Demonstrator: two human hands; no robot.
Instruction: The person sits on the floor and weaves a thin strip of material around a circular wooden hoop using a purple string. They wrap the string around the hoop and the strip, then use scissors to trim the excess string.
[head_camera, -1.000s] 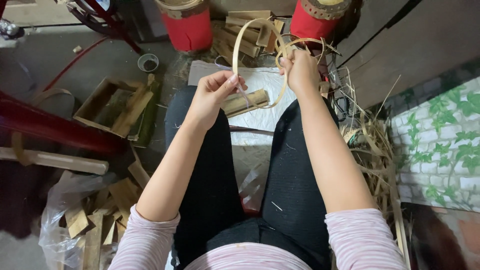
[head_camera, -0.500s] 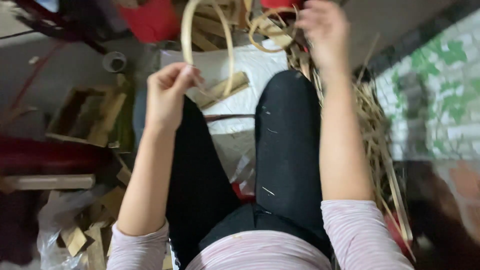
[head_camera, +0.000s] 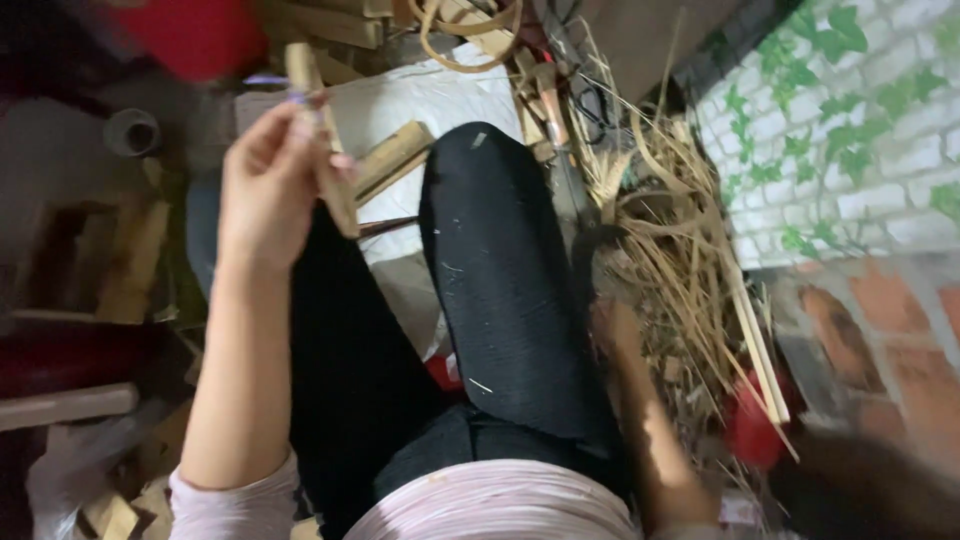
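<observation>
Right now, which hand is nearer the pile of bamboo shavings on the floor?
Right. The right hand is blurred, down beside the right thigh at the edge of the bamboo shavings. The left hand is raised across both legs, holding a bamboo stick.

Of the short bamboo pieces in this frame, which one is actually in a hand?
The upright bamboo piece gripped in the left hand, raised over the left leg. The other bamboo piece lies untouched on the white sheet beyond the knees.
</observation>
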